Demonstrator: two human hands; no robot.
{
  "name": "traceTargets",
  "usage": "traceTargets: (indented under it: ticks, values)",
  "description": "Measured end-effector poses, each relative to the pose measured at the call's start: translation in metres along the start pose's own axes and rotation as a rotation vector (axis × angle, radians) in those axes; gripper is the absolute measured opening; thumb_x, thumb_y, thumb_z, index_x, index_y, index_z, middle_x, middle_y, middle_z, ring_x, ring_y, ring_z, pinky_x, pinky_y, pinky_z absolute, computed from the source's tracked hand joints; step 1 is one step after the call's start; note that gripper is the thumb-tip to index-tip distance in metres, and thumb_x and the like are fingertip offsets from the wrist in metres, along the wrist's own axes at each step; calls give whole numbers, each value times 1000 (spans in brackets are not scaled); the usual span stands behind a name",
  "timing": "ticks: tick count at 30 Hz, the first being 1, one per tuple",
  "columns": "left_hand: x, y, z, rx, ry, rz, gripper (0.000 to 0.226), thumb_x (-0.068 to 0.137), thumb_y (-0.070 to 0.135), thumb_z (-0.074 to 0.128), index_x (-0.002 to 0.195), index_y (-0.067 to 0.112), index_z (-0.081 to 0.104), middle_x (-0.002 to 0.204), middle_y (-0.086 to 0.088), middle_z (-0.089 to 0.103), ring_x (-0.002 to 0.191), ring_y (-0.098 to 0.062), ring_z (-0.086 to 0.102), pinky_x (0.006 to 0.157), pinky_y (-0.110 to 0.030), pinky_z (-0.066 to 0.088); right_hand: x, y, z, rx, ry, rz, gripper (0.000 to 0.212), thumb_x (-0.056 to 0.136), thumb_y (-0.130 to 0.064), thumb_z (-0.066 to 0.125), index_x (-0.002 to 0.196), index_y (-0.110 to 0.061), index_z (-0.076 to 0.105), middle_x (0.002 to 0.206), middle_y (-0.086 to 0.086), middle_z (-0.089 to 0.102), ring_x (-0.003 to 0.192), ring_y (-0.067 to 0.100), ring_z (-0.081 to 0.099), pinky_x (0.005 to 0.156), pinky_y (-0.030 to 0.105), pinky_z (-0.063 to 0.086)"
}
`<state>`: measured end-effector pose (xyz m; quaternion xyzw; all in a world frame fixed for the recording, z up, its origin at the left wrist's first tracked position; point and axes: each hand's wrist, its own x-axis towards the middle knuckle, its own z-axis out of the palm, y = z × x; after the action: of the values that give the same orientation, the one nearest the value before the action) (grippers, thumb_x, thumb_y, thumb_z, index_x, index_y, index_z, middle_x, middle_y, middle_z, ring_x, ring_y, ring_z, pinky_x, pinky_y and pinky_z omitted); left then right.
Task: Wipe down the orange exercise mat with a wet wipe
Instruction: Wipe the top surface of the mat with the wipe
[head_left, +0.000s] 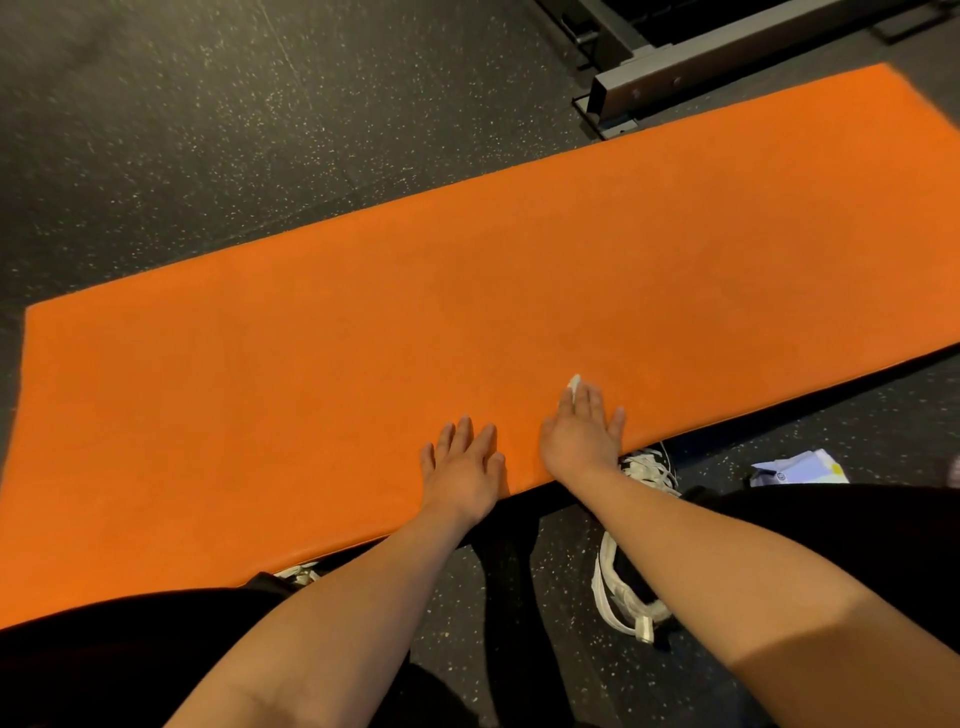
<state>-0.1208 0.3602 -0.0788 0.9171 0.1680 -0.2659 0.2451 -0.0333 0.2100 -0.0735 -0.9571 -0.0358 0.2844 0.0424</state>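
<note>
The orange exercise mat (363, 332) lies flat on a dark speckled floor, running from lower left to upper right. My left hand (462, 467) rests palm down on the mat near its front edge, fingers spread, holding nothing. My right hand (584, 428) lies flat on the mat just to the right, pressing a white wet wipe (574, 385) against the surface. Only a small corner of the wipe shows past my fingertips; the rest is hidden under the hand.
A grey metal equipment frame (675, 78) stands on the floor beyond the mat's far right end. White-laced shoes (649, 467) sit at the mat's front edge. A white crumpled packet (800, 467) lies on the floor at right.
</note>
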Motion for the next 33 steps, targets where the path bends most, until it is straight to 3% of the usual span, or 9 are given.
traceTargets:
  ticks: [6, 13, 19, 21, 24, 26, 28, 31, 33]
  values:
    - [1, -1, 2, 20, 14, 12, 52, 107, 44, 24, 158, 39, 19, 169, 4, 1, 155, -19, -4, 124, -47, 0, -26, -35, 23, -48, -79, -387, 55, 109, -35, 22, 162, -21, 14, 170, -4, -1, 156, 16, -7, 125, 52, -5]
    - [3, -1, -3, 65, 43, 8, 50, 107, 44, 26, 157, 38, 24, 168, 5, 10, 153, -23, 6, 122, -48, 9, 2, -21, 0, -20, -74, -95, 61, 108, -39, 19, 162, -17, 2, 169, 0, -12, 155, 21, -14, 123, 56, -7]
    - [20, -3, -19, 31, 61, -34, 50, 108, 41, 25, 157, 35, 24, 167, 7, 14, 142, -28, 23, 108, -45, 23, -1, -54, 10, -44, -171, -431, 54, 110, -33, 16, 163, -25, 7, 169, -10, -7, 155, 14, -13, 124, 52, -8]
    - [26, -8, -22, 43, 53, -35, 48, 109, 39, 24, 157, 37, 23, 167, 8, 13, 138, -30, 25, 103, -45, 25, 18, -47, 4, -46, -139, -322, 56, 110, -34, 16, 163, -22, 1, 169, -7, -10, 155, 16, -16, 124, 52, -7]
    - [37, -10, -25, 59, 17, -40, 48, 109, 37, 24, 157, 38, 22, 167, 11, 10, 136, -30, 25, 100, -46, 23, 47, -32, -6, 26, -83, 0, 63, 109, -38, 20, 161, -12, -4, 167, 0, -23, 153, 21, -23, 123, 54, -7]
    - [43, -12, -29, 70, 36, -47, 47, 109, 36, 26, 156, 38, 25, 166, 11, 14, 136, -29, 25, 102, -47, 23, 55, -39, -5, 43, -83, 49, 64, 109, -40, 20, 161, -10, -3, 167, 2, -24, 153, 22, -24, 123, 53, -9]
    - [51, -17, -35, 57, 62, -79, 47, 108, 36, 28, 155, 37, 29, 164, 12, 18, 135, -30, 26, 103, -47, 24, 52, -58, -1, 68, -115, -74, 63, 110, -38, 21, 162, -10, -2, 168, 1, -20, 154, 20, -20, 124, 52, -8]
    - [53, -26, -32, 30, 89, -101, 47, 108, 39, 29, 155, 37, 30, 164, 13, 18, 136, -28, 25, 104, -45, 23, 44, -78, 11, 11, -193, -418, 59, 111, -36, 21, 163, -14, 3, 169, -3, -13, 155, 15, -13, 125, 49, -6]
    - [47, -27, -24, 5, 114, -95, 49, 107, 40, 29, 156, 38, 27, 166, 13, 15, 139, -28, 22, 108, -45, 20, 53, -75, 13, -47, -156, -457, 56, 111, -33, 19, 163, -17, 4, 170, -5, -9, 155, 13, -12, 125, 50, -6]
